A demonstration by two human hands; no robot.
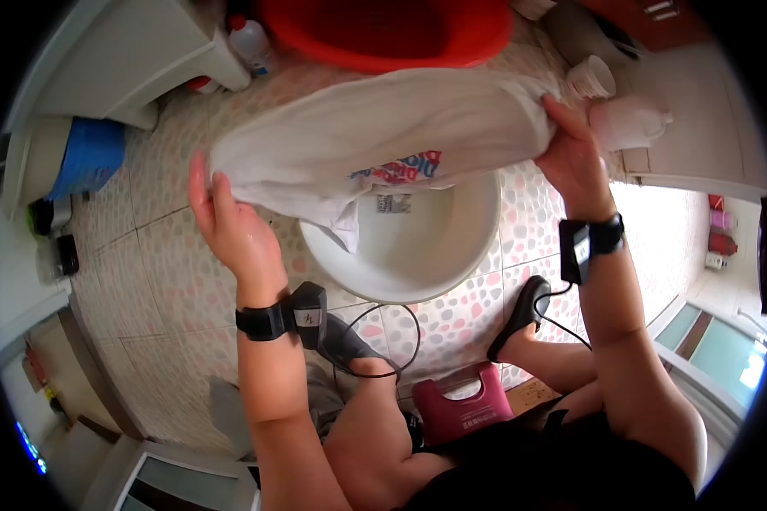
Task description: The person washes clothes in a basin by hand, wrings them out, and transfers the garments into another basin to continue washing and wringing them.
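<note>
White cloth (383, 119) is stretched out above the far edge of the white basin (418, 255), one corner drooping over its left side. Left hand (240, 240) has fingers pinched on one end, right hand (576, 162) has fingers clamped on the other.

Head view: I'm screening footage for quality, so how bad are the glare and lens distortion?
Head view: strong fisheye curvature, with black corners; same head view: the tiled floor washes out to white toward the right, while the white cloth keeps visible shading and coloured lettering.
</note>
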